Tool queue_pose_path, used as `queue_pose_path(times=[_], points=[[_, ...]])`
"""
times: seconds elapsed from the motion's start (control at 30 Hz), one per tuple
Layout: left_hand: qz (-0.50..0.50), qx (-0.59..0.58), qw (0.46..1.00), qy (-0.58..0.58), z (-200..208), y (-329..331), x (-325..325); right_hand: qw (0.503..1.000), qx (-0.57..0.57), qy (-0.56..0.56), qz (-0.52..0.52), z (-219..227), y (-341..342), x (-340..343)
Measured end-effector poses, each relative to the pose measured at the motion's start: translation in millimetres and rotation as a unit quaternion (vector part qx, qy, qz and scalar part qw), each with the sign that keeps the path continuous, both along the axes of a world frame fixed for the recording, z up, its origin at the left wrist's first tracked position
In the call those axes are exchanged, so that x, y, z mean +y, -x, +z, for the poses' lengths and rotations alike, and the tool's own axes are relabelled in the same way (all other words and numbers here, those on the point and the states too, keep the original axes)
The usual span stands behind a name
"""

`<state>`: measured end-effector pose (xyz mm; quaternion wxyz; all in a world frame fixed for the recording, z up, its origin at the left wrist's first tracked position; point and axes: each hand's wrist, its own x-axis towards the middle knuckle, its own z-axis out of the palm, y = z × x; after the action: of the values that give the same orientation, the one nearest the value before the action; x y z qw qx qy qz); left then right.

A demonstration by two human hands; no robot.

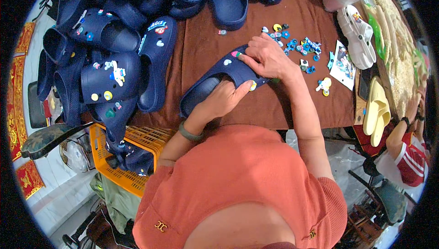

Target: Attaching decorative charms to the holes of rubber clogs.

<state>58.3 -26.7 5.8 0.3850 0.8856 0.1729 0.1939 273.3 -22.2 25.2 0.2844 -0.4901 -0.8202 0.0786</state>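
Observation:
A navy blue clog (203, 91) lies tilted on the brown cloth before me, its toe pointing away to the right. My left hand (223, 99) grips it, fingers tucked into the foot opening and thumb resting on top beside a round yellow charm (253, 86). Across the toe, my right hand (270, 59) is closed over the clog, its thumb against a pink and green charm (236, 54). A small white charm (227, 62) sits on the upper. Loose shoe charms (313, 46) in blue, yellow and white are scattered just right of my right hand.
Navy clogs (109, 77), many with charms, are heaped at the left and far edge. A picture card (344, 66), white clogs (356, 36) and yellow slides (377, 112) lie to the right. An orange crate (123, 176) holds clogs below left. Another person's arm (398, 135) shows at far right.

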Motion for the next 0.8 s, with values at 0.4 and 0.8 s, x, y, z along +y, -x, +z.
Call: queue_pose_path(times=[0.4, 0.8], points=[[0.105, 0.034, 0.978, 0.176, 9.7, -7.7, 1.5, 0.941, 0.194, -0.104, -0.258, -23.3, -26.8, -7.0], [0.157, 0.013, 0.976, 0.149, 1.9, -4.2, 6.0, 0.954, 0.197, 0.002, -0.226, -20.5, -55.6, -20.2]])
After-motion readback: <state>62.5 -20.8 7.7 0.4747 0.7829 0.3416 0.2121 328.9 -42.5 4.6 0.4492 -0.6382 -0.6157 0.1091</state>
